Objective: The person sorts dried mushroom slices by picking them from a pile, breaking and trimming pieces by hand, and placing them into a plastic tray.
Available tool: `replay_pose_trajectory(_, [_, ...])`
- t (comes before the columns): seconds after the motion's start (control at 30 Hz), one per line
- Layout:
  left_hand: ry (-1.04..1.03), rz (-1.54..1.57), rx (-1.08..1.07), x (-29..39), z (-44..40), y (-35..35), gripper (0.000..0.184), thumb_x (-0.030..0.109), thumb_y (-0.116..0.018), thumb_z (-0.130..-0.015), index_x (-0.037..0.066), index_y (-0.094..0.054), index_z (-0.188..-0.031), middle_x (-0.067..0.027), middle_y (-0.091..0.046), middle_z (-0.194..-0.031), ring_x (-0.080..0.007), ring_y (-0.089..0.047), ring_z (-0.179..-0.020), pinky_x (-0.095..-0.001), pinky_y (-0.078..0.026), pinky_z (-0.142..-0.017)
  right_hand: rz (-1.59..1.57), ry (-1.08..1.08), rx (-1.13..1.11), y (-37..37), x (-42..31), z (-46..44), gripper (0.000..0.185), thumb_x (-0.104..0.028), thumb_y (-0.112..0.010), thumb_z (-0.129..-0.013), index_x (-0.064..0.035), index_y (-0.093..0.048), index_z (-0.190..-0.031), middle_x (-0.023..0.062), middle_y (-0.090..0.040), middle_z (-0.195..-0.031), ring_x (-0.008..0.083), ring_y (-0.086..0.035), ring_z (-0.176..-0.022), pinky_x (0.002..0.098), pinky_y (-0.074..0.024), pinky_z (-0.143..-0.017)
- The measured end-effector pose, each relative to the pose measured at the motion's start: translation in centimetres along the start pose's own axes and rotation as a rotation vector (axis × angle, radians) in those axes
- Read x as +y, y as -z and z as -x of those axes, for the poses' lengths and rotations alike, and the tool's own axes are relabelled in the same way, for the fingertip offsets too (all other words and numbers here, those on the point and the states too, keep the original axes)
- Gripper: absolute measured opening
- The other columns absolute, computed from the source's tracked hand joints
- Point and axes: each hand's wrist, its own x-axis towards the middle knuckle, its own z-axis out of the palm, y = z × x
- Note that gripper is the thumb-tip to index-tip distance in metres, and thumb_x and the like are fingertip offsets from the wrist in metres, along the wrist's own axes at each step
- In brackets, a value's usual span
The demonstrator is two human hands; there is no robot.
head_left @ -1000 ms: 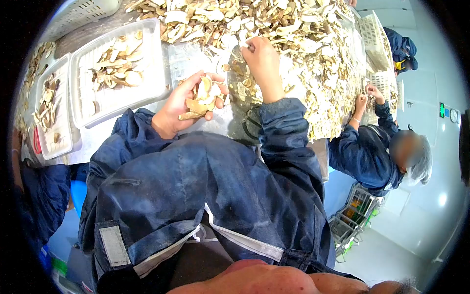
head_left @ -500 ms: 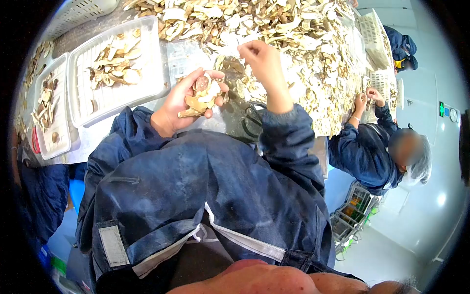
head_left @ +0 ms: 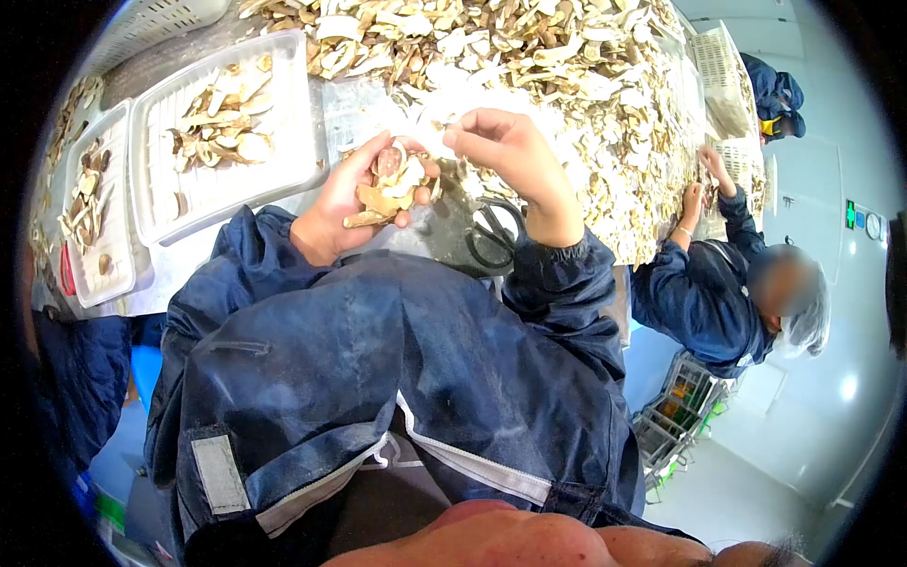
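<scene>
The table [head_left: 444,241] ran across the whole upper view, its front edge close against the person's dark blue jacket [head_left: 397,331]. A broad heap of mushroom slices [head_left: 567,85] covered the far side and the right, loose and uneven, its border breaking up into scattered bits. Between heap and trays lay a strip of barer surface, the main open room before the hands. On the right a co-worker [head_left: 704,302] in dark blue and a pale hair cover leaned to the table's side, both hands over the slices near a pale slotted basket [head_left: 716,80].

To the left, the large tray [head_left: 222,184], pale, ribbed and round-cornered, carried a small mound of slices. The small tray [head_left: 120,227] stood just beside it, narrower, with a few darker pieces.

The hands were apart, a slim gap between their fingertips. The left hand [head_left: 335,208], palm up, was curled around a handful [head_left: 383,200] of curved, cream and brown slices, close to the large tray's right edge. The right hand [head_left: 515,156] hovered beside it, thumb and fingers drawn together; whether they pinched anything could not be told. Below the right wrist lay scissors [head_left: 491,248] with black looped handles.
</scene>
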Motion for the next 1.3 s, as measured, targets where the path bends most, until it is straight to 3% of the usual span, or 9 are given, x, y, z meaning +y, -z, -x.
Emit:
replay_pose_trajectory(0.13, [0.005,-0.028,-0.027,0.2,0.0,-0.3,0.048,0.043,-0.035,-0.107,0.005,-0.053,-0.13,-0.0162,-0.065,-0.111,-0.0256,-0.067,-0.088,-0.0314,-0.057,-0.053,0.641,0.111,0.506,2.0,1.6,-4.0,0.033,-0.032,-0.072,-0.086,0.0,-0.071,-0.096,0.0177,-0.072,-0.087,0.0335,-0.07,-0.081,0.04,-0.0528,-0.073])
replay_pose_trajectory(0.27, [-0.001,-0.026,0.005,0.4,0.2,-0.4,0.049,0.045,-0.034,-0.107,0.006,-0.053,-0.131,-0.017,-0.064,-0.113,-0.026,-0.065,-0.087,-0.0317,-0.057,-0.051,0.998,0.107,0.667,2.3,4.5,-7.0,0.041,-0.034,-0.075,-0.083,-0.0025,-0.065,-0.107,0.0196,-0.071,-0.098,0.037,-0.069,-0.09,0.0466,-0.053,-0.078])
replay_pose_trajectory(0.37, [0.0,-0.034,0.018,0.5,0.2,-0.5,0.05,0.046,-0.034,-0.107,0.006,-0.053,-0.131,-0.0172,-0.063,-0.114,-0.0262,-0.064,-0.086,-0.0315,-0.056,-0.05,0.968,0.128,0.647,2.3,5.0,-6.8,0.044,-0.039,-0.073,-0.083,-0.0016,-0.066,-0.105,0.0167,-0.071,-0.088,0.0376,-0.067,-0.082,0.046,-0.0522,-0.072])
replay_pose_trajectory(0.53, [0.005,-0.052,0.018,0.4,0.2,-0.6,0.051,0.046,-0.034,-0.107,0.006,-0.053,-0.132,-0.017,-0.063,-0.114,-0.026,-0.064,-0.085,-0.031,-0.056,-0.05,0.619,0.031,0.317,4.3,4.8,-3.0,0.029,-0.026,-0.078,-0.083,0.0005,-0.067,-0.088,0.0032,-0.064,-0.066,0.0087,-0.058,-0.056,0.0282,-0.0465,-0.052])
replay_pose_trajectory(0.67, [0.008,-0.041,-0.013,0.2,0.0,-0.5,0.051,0.044,-0.035,-0.107,0.003,-0.052,-0.132,-0.0169,-0.064,-0.112,-0.0259,-0.065,-0.086,-0.031,-0.057,-0.052,0.664,-0.15,0.275,6.5,3.6,-0.8,0.031,-0.028,-0.077,-0.083,-0.0008,-0.071,-0.098,0.0052,-0.065,-0.069,0.0134,-0.06,-0.061,0.0298,-0.0465,-0.057])
replay_pose_trajectory(0.9, [0.008,-0.055,0.012,0.3,-0.1,0.0,0.051,0.043,-0.036,-0.107,0.002,-0.053,-0.132,-0.0169,-0.065,-0.11,-0.0257,-0.066,-0.087,-0.0312,-0.056,-0.052,0.815,0.233,0.553,3.9,4.5,-7.1,0.032,-0.026,-0.069,-0.086,-0.0053,-0.068,-0.11,0.0178,-0.07,-0.096,0.0361,-0.068,-0.091,0.0454,-0.053,-0.078])
replay_pose_trajectory(1.0, [0.001,-0.073,0.004,0.5,0.0,0.0,0.051,0.043,-0.035,-0.107,0.002,-0.053,-0.131,-0.0165,-0.065,-0.109,-0.0256,-0.066,-0.087,-0.031,-0.056,-0.052,0.979,0.222,0.593,2.9,5.7,-8.0,0.029,-0.021,-0.067,-0.086,-0.0063,-0.066,-0.111,0.018,-0.069,-0.096,0.0364,-0.067,-0.091,0.0456,-0.053,-0.078])
replay_pose_trajectory(1.23, [0.022,-0.036,-0.043,0.2,0.0,-0.4,0.051,0.042,-0.035,-0.107,0.001,-0.054,-0.13,-0.0162,-0.065,-0.11,-0.026,-0.066,-0.088,-0.0312,-0.057,-0.052,0.53,0.042,0.303,2.8,4.2,-3.8,0.028,-0.018,-0.069,-0.083,-0.0042,-0.068,-0.107,0.0169,-0.07,-0.086,0.0337,-0.069,-0.08,0.0414,-0.0535,-0.071])
replay_pose_trajectory(1.3, [0.009,-0.046,-0.037,0.3,0.1,-0.5,0.05,0.042,-0.035,-0.107,0.001,-0.053,-0.13,-0.0162,-0.065,-0.111,-0.026,-0.066,-0.088,-0.0309,-0.057,-0.053,0.557,0.113,0.43,3.3,4.9,-4.0,0.025,-0.018,-0.069,-0.083,-0.0032,-0.071,-0.103,0.014,-0.071,-0.08,0.0265,-0.068,-0.071,0.0357,-0.0522,-0.065])
